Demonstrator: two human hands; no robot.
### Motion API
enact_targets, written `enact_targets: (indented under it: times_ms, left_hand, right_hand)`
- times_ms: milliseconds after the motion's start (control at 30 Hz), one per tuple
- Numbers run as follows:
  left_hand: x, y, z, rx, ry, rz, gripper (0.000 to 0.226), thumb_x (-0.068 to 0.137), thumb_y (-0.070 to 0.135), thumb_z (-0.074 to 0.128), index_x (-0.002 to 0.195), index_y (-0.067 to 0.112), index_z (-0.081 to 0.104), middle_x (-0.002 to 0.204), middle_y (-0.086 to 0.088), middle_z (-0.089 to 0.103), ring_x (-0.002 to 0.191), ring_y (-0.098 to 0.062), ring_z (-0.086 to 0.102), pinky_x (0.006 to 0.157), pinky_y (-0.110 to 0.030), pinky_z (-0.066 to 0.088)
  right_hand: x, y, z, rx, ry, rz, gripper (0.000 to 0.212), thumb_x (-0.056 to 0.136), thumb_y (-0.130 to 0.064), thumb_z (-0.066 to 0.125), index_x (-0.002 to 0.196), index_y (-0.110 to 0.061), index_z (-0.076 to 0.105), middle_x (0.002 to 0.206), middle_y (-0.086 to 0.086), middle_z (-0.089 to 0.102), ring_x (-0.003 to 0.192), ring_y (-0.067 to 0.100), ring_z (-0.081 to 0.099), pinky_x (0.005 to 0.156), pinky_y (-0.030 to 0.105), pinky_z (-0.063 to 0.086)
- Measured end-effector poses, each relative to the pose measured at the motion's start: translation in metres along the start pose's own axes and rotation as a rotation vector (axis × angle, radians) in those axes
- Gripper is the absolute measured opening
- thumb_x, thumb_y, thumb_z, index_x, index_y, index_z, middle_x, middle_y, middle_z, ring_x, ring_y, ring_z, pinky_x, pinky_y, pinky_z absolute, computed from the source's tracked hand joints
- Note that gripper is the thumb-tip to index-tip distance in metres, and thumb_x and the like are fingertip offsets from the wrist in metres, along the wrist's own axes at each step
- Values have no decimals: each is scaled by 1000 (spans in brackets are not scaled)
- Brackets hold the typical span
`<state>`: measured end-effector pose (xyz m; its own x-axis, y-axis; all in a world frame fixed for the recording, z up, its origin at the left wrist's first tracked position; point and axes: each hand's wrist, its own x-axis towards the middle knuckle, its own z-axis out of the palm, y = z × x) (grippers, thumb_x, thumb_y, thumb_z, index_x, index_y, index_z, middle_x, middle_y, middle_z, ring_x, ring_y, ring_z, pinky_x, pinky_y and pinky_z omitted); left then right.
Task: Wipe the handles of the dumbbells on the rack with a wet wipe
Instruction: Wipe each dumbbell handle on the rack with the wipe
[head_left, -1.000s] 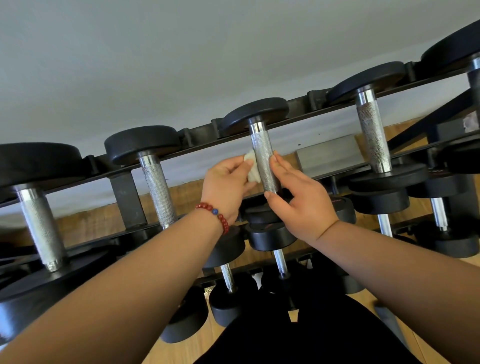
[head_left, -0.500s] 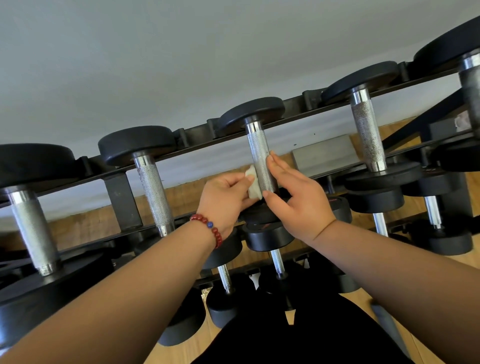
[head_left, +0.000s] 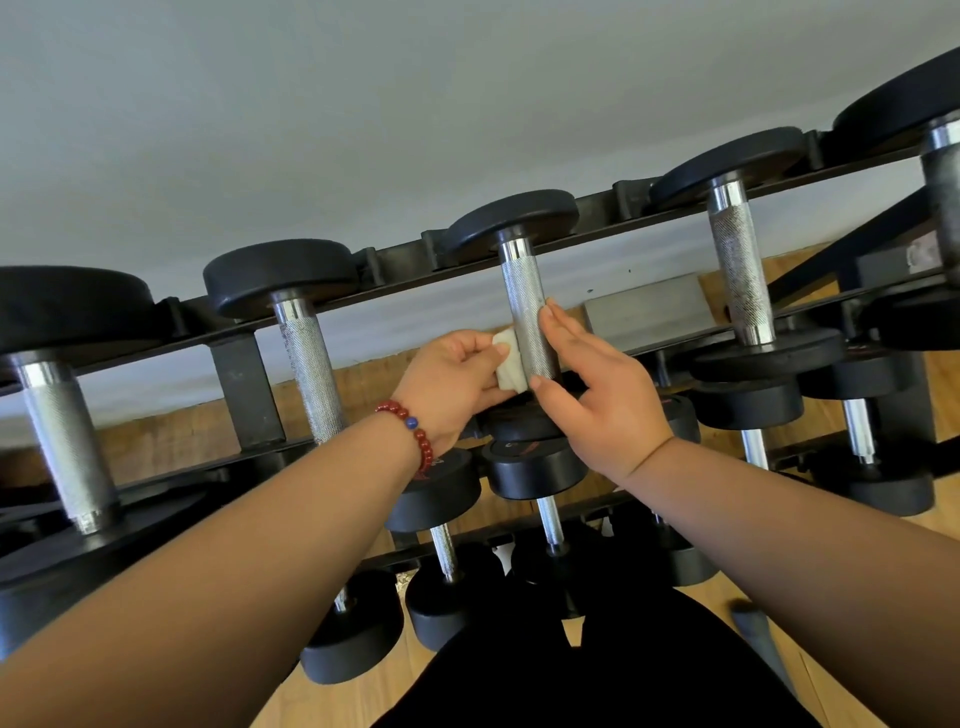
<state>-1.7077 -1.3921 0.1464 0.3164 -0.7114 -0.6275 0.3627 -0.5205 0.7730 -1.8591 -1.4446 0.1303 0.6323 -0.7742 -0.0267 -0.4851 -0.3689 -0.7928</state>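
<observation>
Nearest: red-bead bracelet (head_left: 410, 423) at wrist of left hand (head_left: 447, 384), which pinches folded white wet wipe (head_left: 508, 361) onto left side of knurled steel dumbbell handle (head_left: 527, 312). Opposite, right hand (head_left: 597, 395) straight-fingered, unclenched, touching handle's right side. Dumbbell sits on top tier of black metal rack (head_left: 249, 389).

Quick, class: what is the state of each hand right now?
Left hand: pinching the wet wipe against the dumbbell handle.
Right hand: open, straight fingers touching that handle.

The left grip (head_left: 447, 387) pinches a white wipe (head_left: 508, 364) against the left of the middle handle (head_left: 525, 306). The right grip (head_left: 602, 400) touches its right.
</observation>
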Motion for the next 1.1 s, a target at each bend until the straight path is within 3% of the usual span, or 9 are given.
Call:
enact_targets:
  times_ms: [167,367,533,667,733,833,1000,1100]
  left_hand:
    - [-3,-3,-3,-39,-12,-11,11,98,8,50,98,6,61,107,-18,68,96,-22,69,77,-27,59]
    - [10,14,1,-104,30,43,10,99,9,48,95,8,57,100,-13,67,87,-16,69,71,-23,58]
    - [14,14,-2,-105,-90,-30,14,100,10,46,104,3,57,103,-17,68,90,-21,70,75,-28,59]
    - [18,22,-4,-267,-164,-83,30,102,17,43,126,2,53,117,-18,65,102,-24,66,80,-31,59]
    - [19,24,2,-345,-196,-102,30,102,22,42,125,7,55,113,-11,66,102,-20,65,85,-30,56]
    - [21,25,8,-387,-237,-94,25,101,27,44,114,12,60,103,-7,70,99,-19,66,91,-33,53]
    - [32,33,3,-391,-161,42,28,98,18,51,120,1,58,118,-19,63,106,-26,63,88,-33,56]
    - [34,34,6,-298,-150,72,29,96,15,54,121,-1,58,119,-21,63,106,-26,63,91,-33,55]
  right_hand:
    - [0,0,-1,29,-12,3,74,81,-55,42,149,-25,31,153,-11,31,137,-3,27,105,11,24]
    - [0,-1,-2,52,-36,17,81,78,-59,51,149,-26,28,153,-14,28,140,0,24,111,19,21]
    - [1,-2,-4,52,-45,25,79,85,-41,68,150,-28,24,152,-16,27,141,0,22,112,20,19]
    - [1,-2,-5,57,-45,31,77,86,-35,67,149,-32,23,150,-19,26,141,-2,20,112,17,19]
    - [1,-2,-5,68,-44,34,77,86,-35,68,149,-32,23,150,-19,27,141,-2,21,112,19,20]
    - [2,-2,-5,72,-36,32,77,84,-42,65,149,-31,25,149,-18,28,141,-2,21,113,20,20]
    - [2,-1,-4,49,-23,26,80,78,-56,55,148,-30,28,149,-20,28,138,-9,18,110,8,14]
    - [2,1,-3,58,-19,29,80,78,-57,55,148,-29,29,149,-20,28,139,-8,19,111,11,16]
